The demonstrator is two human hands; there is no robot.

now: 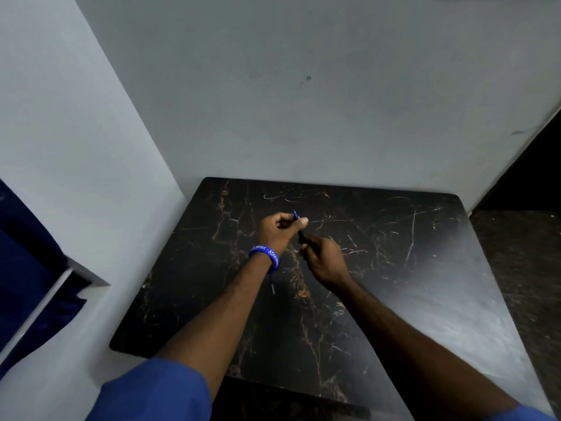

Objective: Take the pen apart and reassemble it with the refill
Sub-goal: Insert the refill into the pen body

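Note:
Both hands hold a thin dark pen (301, 235) above the black marble table (394, 268). My left hand (279, 229), with a blue wristband, pinches the pen's far end, where a small blue tip (295, 214) sticks out past the thumb. My right hand (324, 259) grips the near end of the dark barrel. Only a short stretch of the pen shows between the two hands; the rest is hidden in the fingers. A small pale, thin piece (273, 288) lies on the table under my left forearm; what it is I cannot tell.
The table sits in a corner, with a grey wall (303, 101) behind it and a white wall (76, 147) on the left. Dark blue fabric (27, 262) shows at the far left. A dark floor (522, 268) lies to the right of the table.

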